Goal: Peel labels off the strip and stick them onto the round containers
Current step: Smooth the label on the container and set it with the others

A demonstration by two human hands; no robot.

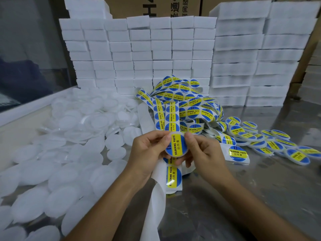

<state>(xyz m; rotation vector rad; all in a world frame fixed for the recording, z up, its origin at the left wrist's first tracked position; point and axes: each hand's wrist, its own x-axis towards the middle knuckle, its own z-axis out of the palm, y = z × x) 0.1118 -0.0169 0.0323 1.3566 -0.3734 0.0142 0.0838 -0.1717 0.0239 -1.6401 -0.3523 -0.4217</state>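
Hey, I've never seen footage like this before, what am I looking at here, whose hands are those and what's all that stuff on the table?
There is no machine here. This single picture comes from a camera worn on a person's head, looking forward and down, so the two bare hands are the wearer's own. The left hand and right hand together hold a round container with a blue and yellow label reading "SOLDERING PASTE" on it. The label strip runs from a tangled heap behind, down past the hands. On the metal table, plain white containers are piled on the left and labelled containers lie on the right. White foam blocks are stacked behind.
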